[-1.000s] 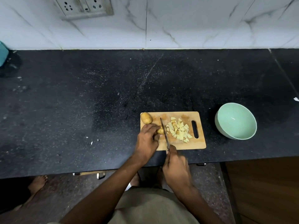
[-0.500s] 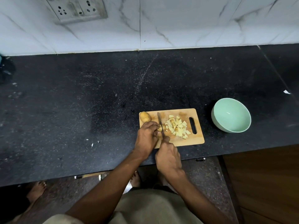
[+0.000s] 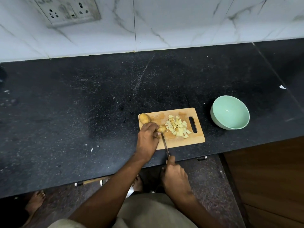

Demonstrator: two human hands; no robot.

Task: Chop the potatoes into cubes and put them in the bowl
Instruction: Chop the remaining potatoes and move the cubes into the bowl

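A wooden cutting board (image 3: 195,139) lies near the counter's front edge. A pile of pale potato cubes (image 3: 178,127) sits on its right half. A whole potato (image 3: 144,118) rests at the board's far left corner. My left hand (image 3: 147,139) holds down a partly cut potato piece (image 3: 162,128). My right hand (image 3: 176,176) grips the handle of a knife (image 3: 165,143), its blade tip against that piece. An empty mint-green bowl (image 3: 230,114) stands to the right of the board.
The black speckled counter (image 3: 82,112) ends in a front edge just below the board. A marble wall with a socket plate (image 3: 69,11) stands behind. Small white scraps (image 3: 92,149) lie left of the board. A bare foot (image 3: 35,200) shows on the floor.
My right hand has drawn the knife back toward me, off the counter's edge, so more blade shows. My left hand stays on the potato piece.
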